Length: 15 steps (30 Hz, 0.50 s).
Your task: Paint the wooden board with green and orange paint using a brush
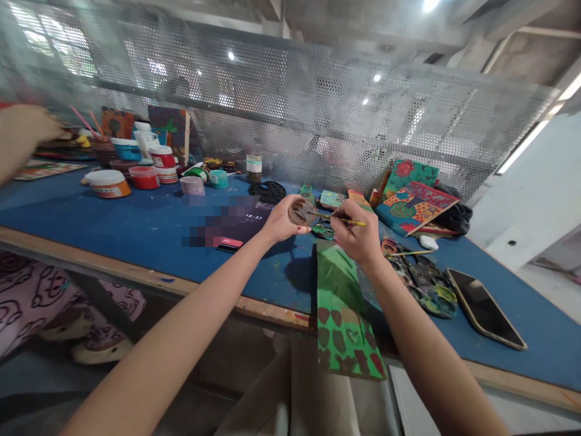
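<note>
My left hand is wrapped round a small clear cup with brownish insides, held tilted above the blue table. In my right hand is a thin paintbrush with a yellow handle, its tip end pointing left into or at the cup's mouth. Below my right hand lies a green painted board with dark brown patches, its near end sticking out over the table's front edge. Behind my hands, a paint palette is partly hidden.
A dark tablet lies to the left, and a phone at right beside a stained palette. Paint tubs and bottles crowd the back left. Painted boards lean at the back right. Another person's arm reaches in at far left.
</note>
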Tool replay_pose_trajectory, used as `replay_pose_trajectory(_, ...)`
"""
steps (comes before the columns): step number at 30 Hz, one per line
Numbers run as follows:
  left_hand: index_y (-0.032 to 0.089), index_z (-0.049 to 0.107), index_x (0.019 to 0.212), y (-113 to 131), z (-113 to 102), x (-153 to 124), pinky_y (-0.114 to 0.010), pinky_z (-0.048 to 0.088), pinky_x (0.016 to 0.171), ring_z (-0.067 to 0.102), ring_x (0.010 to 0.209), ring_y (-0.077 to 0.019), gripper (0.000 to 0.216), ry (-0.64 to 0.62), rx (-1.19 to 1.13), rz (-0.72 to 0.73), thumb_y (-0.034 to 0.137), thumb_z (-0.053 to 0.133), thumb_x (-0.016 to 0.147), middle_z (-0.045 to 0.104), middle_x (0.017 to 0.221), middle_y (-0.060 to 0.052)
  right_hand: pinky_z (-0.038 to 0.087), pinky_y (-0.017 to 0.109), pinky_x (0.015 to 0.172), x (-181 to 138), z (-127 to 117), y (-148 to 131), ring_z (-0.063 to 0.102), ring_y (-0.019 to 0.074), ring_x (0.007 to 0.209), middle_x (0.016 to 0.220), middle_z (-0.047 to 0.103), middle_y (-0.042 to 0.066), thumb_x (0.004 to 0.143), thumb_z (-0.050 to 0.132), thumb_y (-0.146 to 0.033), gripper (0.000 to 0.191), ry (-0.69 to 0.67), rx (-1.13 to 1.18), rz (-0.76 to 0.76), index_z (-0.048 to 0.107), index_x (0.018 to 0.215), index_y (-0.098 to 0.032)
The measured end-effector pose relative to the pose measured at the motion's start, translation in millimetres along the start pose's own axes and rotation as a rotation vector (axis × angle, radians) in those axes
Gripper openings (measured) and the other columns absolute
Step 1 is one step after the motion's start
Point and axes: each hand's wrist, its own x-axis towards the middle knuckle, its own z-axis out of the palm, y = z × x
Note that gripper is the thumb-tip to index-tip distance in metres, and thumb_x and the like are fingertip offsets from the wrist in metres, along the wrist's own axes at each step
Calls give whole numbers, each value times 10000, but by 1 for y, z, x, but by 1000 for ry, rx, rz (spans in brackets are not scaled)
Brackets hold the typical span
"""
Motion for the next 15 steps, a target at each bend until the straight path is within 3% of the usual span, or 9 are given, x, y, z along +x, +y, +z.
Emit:
replay_pose_trajectory(9, 156, 565, 1164, 10, 5, -4, -433, 542, 828, 631, 948, -216, 333, -167, 26, -10, 338, 614, 889, 623, 1114, -79, 318, 251, 555, 1, 13, 5, 482, 158, 576, 597, 524, -15, 712, 480, -173, 78, -276, -64, 95, 471, 663, -233)
replay_pose_trajectory(15, 154, 562, 1162, 19, 9, -8, -389, 559, 763, 640, 876, -196, 326, -251, 32, -46, 323, 616, 889, 634, 1055, -65, 315, 265, 553, 1, 19, 9, 480, 174, 575, 585, 525, -1, 682, 451, -186, 66, -234, -100, 170, 464, 643, -238)
